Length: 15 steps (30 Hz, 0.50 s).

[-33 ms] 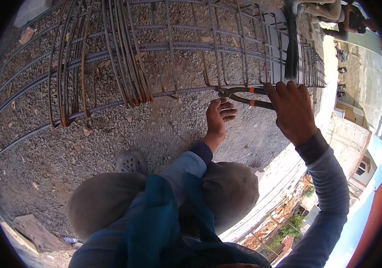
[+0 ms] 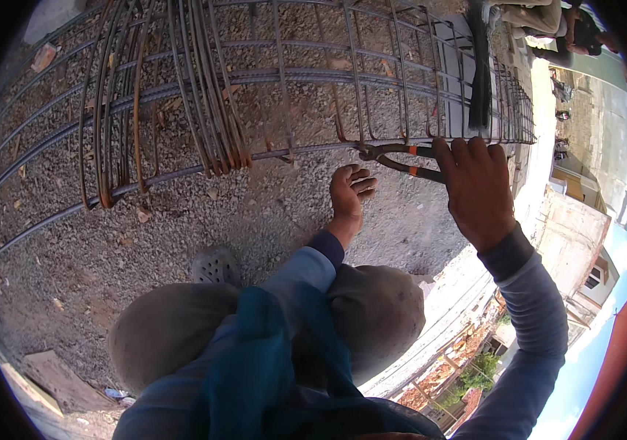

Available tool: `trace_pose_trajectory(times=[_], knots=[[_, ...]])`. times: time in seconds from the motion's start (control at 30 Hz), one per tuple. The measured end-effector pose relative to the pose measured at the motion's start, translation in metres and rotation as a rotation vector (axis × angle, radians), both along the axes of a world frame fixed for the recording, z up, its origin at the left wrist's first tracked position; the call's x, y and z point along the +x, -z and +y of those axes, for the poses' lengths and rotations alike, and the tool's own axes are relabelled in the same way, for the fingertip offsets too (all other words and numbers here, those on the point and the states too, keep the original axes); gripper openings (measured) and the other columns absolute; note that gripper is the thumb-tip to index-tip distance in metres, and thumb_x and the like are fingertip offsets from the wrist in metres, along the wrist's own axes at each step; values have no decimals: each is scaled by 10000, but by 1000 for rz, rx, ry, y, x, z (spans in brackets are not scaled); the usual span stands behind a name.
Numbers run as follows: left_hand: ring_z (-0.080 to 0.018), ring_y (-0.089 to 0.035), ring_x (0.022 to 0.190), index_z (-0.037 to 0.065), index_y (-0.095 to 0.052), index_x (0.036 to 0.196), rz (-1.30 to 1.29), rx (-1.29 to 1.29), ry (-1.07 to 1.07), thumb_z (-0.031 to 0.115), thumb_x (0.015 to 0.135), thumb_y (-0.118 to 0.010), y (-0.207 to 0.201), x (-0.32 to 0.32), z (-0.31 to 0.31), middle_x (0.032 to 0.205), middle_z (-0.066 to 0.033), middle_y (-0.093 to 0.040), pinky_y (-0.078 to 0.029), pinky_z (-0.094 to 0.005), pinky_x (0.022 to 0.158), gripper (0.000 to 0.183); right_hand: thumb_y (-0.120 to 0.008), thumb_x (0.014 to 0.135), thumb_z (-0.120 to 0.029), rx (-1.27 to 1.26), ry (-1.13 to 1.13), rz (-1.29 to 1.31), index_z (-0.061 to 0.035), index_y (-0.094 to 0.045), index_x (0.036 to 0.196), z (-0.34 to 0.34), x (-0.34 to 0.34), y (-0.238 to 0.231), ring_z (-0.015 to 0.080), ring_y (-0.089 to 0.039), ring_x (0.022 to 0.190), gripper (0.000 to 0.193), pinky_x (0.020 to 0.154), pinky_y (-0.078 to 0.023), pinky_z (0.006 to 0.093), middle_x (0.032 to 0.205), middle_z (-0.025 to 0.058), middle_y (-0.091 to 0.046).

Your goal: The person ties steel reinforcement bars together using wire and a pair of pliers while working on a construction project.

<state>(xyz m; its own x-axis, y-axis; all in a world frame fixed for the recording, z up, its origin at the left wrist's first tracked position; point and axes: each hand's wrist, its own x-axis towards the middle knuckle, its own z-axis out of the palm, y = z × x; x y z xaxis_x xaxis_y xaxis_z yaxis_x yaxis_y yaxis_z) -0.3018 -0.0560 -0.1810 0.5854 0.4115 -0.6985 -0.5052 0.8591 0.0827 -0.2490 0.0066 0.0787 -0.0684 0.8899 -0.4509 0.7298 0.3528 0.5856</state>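
Observation:
My right hand is closed round the handles of a pair of pincers, dark with orange bands. The pincers' jaws sit against the lower long bar of a rebar cage, where an upright stirrup meets it. Below the jaws and a little to the left, my left hand hovers apart from the bar. Its fingers are half bent and apart, and nothing shows in them. Whether the jaws grip a tie wire is too small to tell.
Bunched stirrups hang on the cage to the left. A dark post-like piece crosses its right part. Gravel ground lies beneath, with a broken board at lower left. Another person is at the upper right.
My left hand has shifted slightly left, away from the pincers' jaws. My right hand has dipped a little with the handles, and the jaws stay at the same joint.

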Motion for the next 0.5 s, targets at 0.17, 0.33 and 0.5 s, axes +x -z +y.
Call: trace_pose_trajectory(times=[0.17, 0.33, 0.5], knots=[[-240, -594, 949, 40, -460, 1172, -13, -33, -31, 534, 892, -476, 50, 14, 48, 1086, -117, -543, -479, -398, 768, 568, -548, 805, -159, 5, -47, -31, -57, -559, 1051, -10, -18, -2, 158, -485, 839, 266, 678, -367, 307, 857, 19, -500], [-284, -628, 749, -37, -583, 903, 648, 96, 272, 515, 678, -770, 54, 44, 76, 856, -165, -624, -491, -413, 666, 625, -560, 800, -151, 16, -154, -2, -55, -584, 1004, -1, -2, -4, 158, -519, 807, 227, 661, -399, 301, 827, 24, -522], [-276, -599, 671, -40, -579, 783, 584, 133, 111, 491, 687, -779, 63, 45, 73, 722, -165, -601, -479, -405, 606, 576, -601, 768, -101, -158, -84, 65, -43, -572, 960, 21, 1, 3, 255, -601, 749, 203, 626, -474, 376, 808, 81, -571]])
